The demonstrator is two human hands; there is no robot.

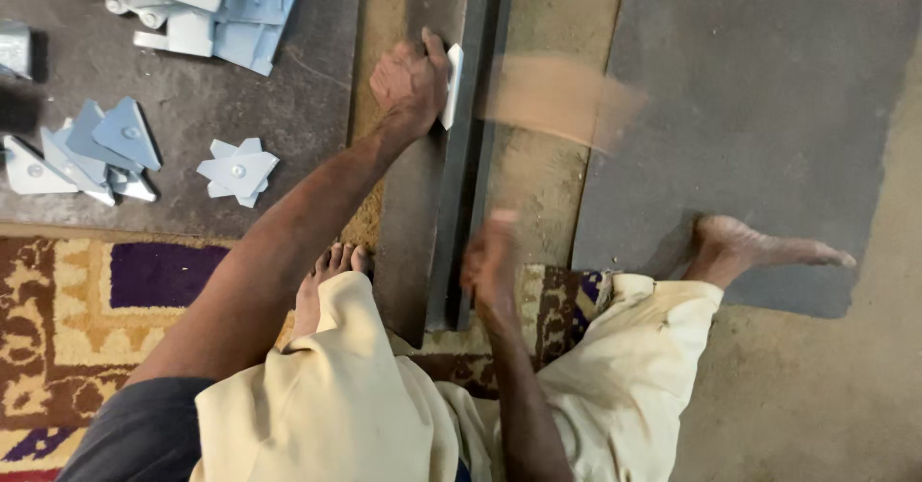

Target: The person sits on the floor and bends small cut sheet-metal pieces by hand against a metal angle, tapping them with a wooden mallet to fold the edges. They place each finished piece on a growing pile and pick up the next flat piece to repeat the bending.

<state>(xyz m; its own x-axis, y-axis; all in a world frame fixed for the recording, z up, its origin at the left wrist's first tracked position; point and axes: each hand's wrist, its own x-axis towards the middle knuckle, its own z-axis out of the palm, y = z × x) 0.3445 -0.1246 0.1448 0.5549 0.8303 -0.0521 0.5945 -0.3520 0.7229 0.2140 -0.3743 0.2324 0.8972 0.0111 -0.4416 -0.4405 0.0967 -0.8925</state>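
Grey mat (768, 108) over the floor from 12 to 3 o'clock; a second dark mat (240, 88) at 10 to 11. Patterned rug (67, 319) at 8 o'clock, under the cream-trousered legs. Long steel bar (437, 204) running from 12 o'clock down to centre, between the bare feet. Left hand (411, 84) at 12 o'clock, closed, pinching a small pale plate (453, 84) upright against the bar's edge. Right hand (490, 261) at centre, just right of the bar, blurred; grip impossible to tell. Tan blurred streak (562, 98) at 1 o'clock, beside the plate, shape unclear. Heap of blue-grey brackets (206, 7) at 11 o'clock. Scattered triangular pieces (106, 146) at 9 to 10, one loose cluster (238, 170) nearest the left forearm.
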